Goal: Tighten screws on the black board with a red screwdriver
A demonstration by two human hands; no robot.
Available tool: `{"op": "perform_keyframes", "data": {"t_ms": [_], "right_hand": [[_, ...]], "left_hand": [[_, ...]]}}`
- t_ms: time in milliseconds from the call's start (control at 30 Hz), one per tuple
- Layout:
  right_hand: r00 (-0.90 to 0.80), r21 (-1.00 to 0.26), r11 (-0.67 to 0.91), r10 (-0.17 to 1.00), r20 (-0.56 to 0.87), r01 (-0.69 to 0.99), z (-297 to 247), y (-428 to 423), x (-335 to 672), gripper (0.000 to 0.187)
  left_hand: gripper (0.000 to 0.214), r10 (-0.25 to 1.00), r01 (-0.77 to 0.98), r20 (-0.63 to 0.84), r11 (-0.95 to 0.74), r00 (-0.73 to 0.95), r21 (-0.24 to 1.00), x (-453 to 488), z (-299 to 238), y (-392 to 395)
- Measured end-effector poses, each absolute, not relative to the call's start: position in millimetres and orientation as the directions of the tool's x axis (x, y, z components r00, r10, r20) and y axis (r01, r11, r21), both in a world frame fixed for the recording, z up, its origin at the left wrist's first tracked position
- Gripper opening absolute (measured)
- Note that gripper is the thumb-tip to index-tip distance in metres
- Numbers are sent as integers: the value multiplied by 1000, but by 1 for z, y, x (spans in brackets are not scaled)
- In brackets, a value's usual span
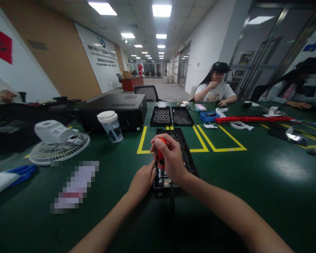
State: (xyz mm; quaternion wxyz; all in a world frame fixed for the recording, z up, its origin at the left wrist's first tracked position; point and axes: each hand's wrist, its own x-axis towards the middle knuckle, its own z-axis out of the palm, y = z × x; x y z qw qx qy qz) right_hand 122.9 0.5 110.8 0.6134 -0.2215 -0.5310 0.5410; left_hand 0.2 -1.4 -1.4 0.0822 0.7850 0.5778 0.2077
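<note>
In the middle of the green table [100,196] lies a long black case [191,163], its inside facing up with small parts in it. My right hand [172,156] is closed around the red handle of a screwdriver [161,151], held upright over the near left part of the case. Its shaft points down into the case; I cannot tell whether the tip sits on a screw. My left hand [142,180] grips the left edge of the case with its fingertips, partly hidden beside the screwdriver.
Beyond the case stand a black tray of small parts [161,116] and a black tray [183,116]. On the left are a lidded cup [110,126], a white fan [59,142] and a large black box [113,109]. A blue bin [209,116] stands right. Other people sit beyond.
</note>
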Motion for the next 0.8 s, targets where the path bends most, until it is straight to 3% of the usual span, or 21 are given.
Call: {"op": "perform_keyframes", "data": {"t_ms": [800], "right_hand": [[96,-844,468,883,460,-263,110,-10,112,12]], "left_hand": [[33,948,883,206,-304,243,359,0,2,-1]]}}
